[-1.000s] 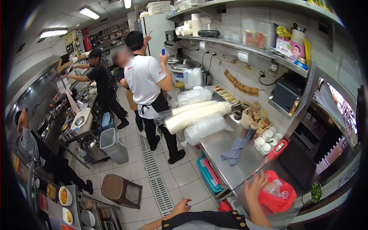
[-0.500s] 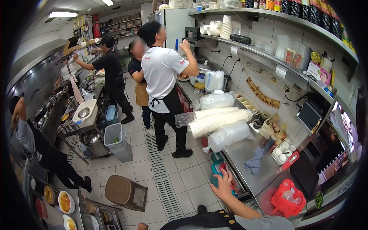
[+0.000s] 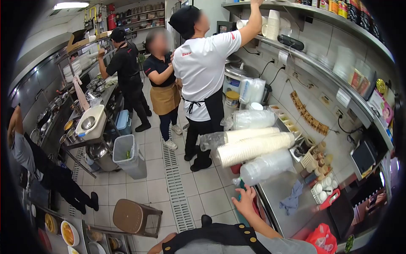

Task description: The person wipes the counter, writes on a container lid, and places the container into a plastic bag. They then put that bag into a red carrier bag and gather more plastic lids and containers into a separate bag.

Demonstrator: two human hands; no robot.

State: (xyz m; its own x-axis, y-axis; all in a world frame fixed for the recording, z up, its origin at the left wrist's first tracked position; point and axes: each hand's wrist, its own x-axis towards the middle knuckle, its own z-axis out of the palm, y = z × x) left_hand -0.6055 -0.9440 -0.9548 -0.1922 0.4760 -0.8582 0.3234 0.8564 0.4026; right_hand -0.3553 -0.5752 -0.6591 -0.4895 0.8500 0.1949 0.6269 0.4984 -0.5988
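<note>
My right hand (image 3: 244, 202) is held out past the front edge of the steel counter (image 3: 270, 203), fingers apart and nothing in them. Just beyond its fingertips is a sleeve of clear plastic containers (image 3: 268, 165), lying beside a long stack of white cups (image 3: 256, 148). Below the hand, part of a teal item (image 3: 242, 218) shows under the counter. A crumpled blue cloth (image 3: 291, 199) lies on the countertop to the hand's right. Of my left arm, only a bent piece shows at the bottom edge; the left hand is out of frame.
A person in a white shirt (image 3: 203, 63) stands ahead, one arm raised to the upper shelf (image 3: 321, 12). Other people work farther left. A brown stool (image 3: 131, 216), a grey bin (image 3: 129, 156) and a floor drain (image 3: 175, 186) are on the floor. A red bag (image 3: 321, 239) sits lower right.
The view has shifted, and the counter stands farther right. The person in white has lifted an arm to the upper shelf. My right hand stays near the counter edge, holding nothing.
</note>
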